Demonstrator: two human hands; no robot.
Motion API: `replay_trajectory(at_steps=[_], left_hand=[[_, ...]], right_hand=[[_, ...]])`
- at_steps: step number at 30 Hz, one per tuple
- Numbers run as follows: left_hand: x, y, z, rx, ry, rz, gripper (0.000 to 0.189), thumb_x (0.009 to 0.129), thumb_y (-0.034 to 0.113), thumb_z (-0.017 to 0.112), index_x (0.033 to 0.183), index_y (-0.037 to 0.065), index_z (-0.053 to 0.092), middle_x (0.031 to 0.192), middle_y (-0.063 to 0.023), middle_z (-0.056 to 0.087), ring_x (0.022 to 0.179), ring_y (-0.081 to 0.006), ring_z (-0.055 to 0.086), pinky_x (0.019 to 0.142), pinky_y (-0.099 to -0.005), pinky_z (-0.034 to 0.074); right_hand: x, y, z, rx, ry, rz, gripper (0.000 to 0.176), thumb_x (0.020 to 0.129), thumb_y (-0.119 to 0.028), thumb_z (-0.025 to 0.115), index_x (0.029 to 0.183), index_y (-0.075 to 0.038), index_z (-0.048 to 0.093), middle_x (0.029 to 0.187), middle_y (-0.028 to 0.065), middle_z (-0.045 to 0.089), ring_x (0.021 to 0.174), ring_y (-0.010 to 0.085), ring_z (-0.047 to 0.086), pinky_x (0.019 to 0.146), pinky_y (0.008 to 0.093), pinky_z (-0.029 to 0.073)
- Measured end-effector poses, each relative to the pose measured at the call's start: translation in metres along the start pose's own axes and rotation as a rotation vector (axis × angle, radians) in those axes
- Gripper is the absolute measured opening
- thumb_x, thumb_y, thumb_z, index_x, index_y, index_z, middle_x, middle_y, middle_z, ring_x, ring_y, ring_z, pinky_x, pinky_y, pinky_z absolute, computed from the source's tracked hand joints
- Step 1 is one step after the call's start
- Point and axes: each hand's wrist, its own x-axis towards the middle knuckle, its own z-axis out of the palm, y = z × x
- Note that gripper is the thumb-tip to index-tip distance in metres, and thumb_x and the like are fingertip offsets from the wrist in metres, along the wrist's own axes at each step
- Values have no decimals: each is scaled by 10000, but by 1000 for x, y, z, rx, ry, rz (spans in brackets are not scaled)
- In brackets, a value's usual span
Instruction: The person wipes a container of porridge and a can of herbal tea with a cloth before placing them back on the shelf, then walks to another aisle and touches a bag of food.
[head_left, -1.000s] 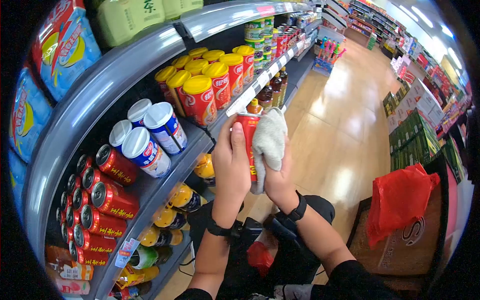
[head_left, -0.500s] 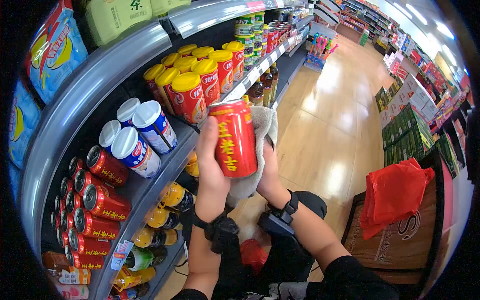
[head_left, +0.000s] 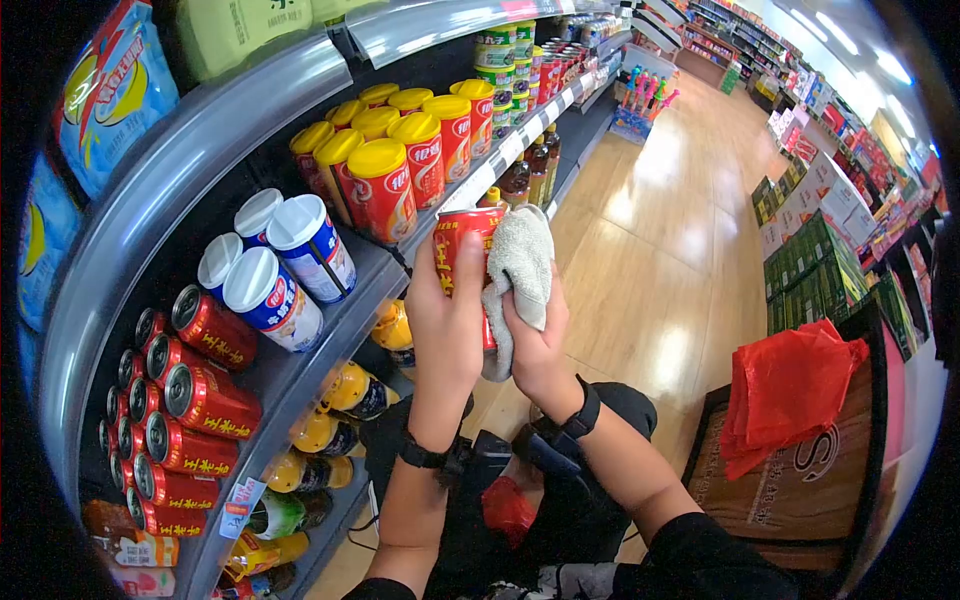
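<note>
A red drink can (head_left: 455,232) with yellow characters is upright in my left hand (head_left: 447,315), whose fingers wrap around it with the thumb along its front. My right hand (head_left: 535,345) presses a light grey cloth (head_left: 522,258) against the can's right side. The cloth covers part of the can and hides some of my right fingers. To the left, several matching red cans (head_left: 205,400) lie stacked on their sides on the shelf. White-lidded blue tins (head_left: 313,250) and yellow-lidded red tins (head_left: 378,190) stand behind my hands on that shelf.
The shelf's front edge (head_left: 345,325) runs close by my left hand. Below it are yellow-capped bottles (head_left: 350,390). A wooden box (head_left: 790,500) with red bags (head_left: 790,390) on it stands at right. Tiled floor (head_left: 650,260) stretches along the aisle, with stacked cartons (head_left: 815,270) beyond.
The can has turned in my left hand, and its large characters now face further left. My right hand and the cloth have come round to the can's near right side.
</note>
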Motion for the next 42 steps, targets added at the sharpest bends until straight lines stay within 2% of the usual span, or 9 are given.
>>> replay_trajectory(at_steps=[5,8,10,16,22,26,31,38,42], left_hand=[[-1,5,-1,46,-14,60,359,980,232,629,1215,-29,550,1118,-142,637,1039,-195,600,927,-334,464],[-4,12,-1,19,-36,90,378,959,236,656,1207,-30,550,1117,-126,633,1022,-177,598,917,-322,467],[-3,13,-6,-104,-112,4,381,959,245,652,1203,-30,551,1119,-112,629,1022,-158,590,909,-312,466],[-1,16,-7,-297,-102,2,382,1012,351,545,1168,4,582,1047,-58,630,911,-116,574,843,-272,460],[10,-9,-12,134,-127,105,465,1035,375,511,1140,-68,602,1067,-163,661,977,-207,612,876,-341,468],[2,-3,-4,127,-11,59,453,1047,329,508,1242,-76,567,1174,-185,653,1105,-220,609,980,-341,453],[3,1,-10,-85,-16,54,401,1053,280,491,1284,-46,527,1180,-125,630,1081,-156,581,962,-311,452],[5,-7,-13,-82,31,45,429,1065,346,437,1252,-31,521,1223,-134,554,1161,-203,499,1046,-348,355],[9,-13,-10,456,142,392,406,1081,322,387,1246,-9,555,1187,-119,581,1169,-214,519,1055,-354,364]], right_hand=[[4,12,-6,-201,-24,-176,640,911,-68,608,1487,13,341,1422,131,493,1301,234,479,1105,356,353],[5,1,-3,31,1,-39,605,901,-107,587,1448,43,375,1456,191,450,1370,299,423,1144,396,301],[1,-3,1,344,66,215,602,947,-164,546,1473,47,340,1467,161,444,1359,276,432,1135,384,319],[-5,1,6,508,20,505,528,1040,-412,380,1392,-30,476,1376,102,547,1258,172,523,1072,355,421],[2,4,1,262,80,184,583,963,-271,558,1445,15,396,1473,142,427,1351,244,427,1126,367,324],[3,1,-4,-330,-58,-219,646,926,-157,594,1492,-2,323,1492,175,391,1368,268,404,1139,376,303],[0,-2,11,300,79,262,611,966,-138,569,1498,5,304,1485,139,411,1372,242,397,1146,376,298],[6,-2,11,548,58,314,638,979,-220,597,1502,-11,298,1455,106,441,1346,204,418,1130,359,328],[10,-1,6,630,-48,390,684,932,-270,675,1475,-34,332,1396,84,495,1267,177,497,1075,345,401]])
